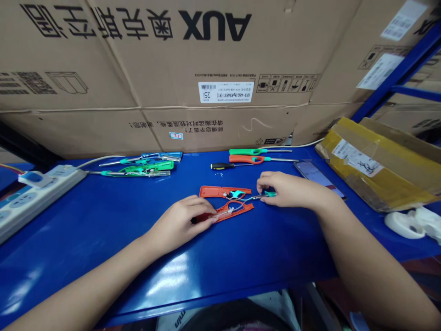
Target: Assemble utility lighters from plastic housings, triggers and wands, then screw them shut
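Note:
An orange long-nosed lighter lies opened on the blue shelf in front of me. My left hand (184, 221) pinches the near end of its lower casing half (244, 209), where a clear fuel tank (220, 214) sits. Just beyond lies the other orange casing half (215, 191), with a teal trigger (237, 195) and a small black part beside it. Thin wires and a tube run right toward a short metal piece with a teal end (270, 194). That piece is between the curled fingers of my right hand (287, 188), which partly hide it.
Behind lie a yellow-black screwdriver (222, 166), a whole green lighter (246, 151), an orange lighter (245, 159) and opened green lighters (138, 170). A phone (319, 178), a taped carton (375, 161) and a white case (404, 224) are right; a power strip (37, 195) is left.

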A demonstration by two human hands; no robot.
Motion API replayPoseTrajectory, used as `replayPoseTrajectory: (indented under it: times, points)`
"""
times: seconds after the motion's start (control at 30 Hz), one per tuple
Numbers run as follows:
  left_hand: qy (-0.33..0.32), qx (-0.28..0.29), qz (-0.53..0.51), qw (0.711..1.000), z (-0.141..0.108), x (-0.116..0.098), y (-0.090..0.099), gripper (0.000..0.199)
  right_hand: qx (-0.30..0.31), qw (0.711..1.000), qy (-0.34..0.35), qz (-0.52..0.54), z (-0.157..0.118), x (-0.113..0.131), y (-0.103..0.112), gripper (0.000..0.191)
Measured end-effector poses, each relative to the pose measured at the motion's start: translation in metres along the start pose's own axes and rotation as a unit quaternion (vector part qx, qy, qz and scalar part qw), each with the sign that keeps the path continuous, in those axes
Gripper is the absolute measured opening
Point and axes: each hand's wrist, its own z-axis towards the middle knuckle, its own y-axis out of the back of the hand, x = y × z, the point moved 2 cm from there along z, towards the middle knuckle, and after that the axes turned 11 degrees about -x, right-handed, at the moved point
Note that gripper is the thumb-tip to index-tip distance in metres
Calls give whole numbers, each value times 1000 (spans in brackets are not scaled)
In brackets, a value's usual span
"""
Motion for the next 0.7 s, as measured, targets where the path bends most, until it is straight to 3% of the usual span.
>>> replayPoseTrajectory:
  times: [0.13, 0.27, 0.47, 0.57, 0.7]
  points:
    - [-12, -2, 4, 1000, 0, -1, -2, 15, -63, 993, 93, 31, 3, 19, -3, 11]
    - [-17, -3, -4, 1000, 0, -1, -4, 13, -50, 983, 159, 80, 5, 50, -19, 12]
    - [-7, -8, -17, 1000, 2, -3, -4, 12, -55, 982, 171, 51, 9, 66, -42, 10]
    - [6, -3, -8, 1000, 0, 0, -3, 18, -58, 981, 173, 61, 9, 64, -38, 9]
    - [36, -13, -24, 999, -3, 4, -4, 40, -87, 983, 155, 45, 9, 56, -29, 8]
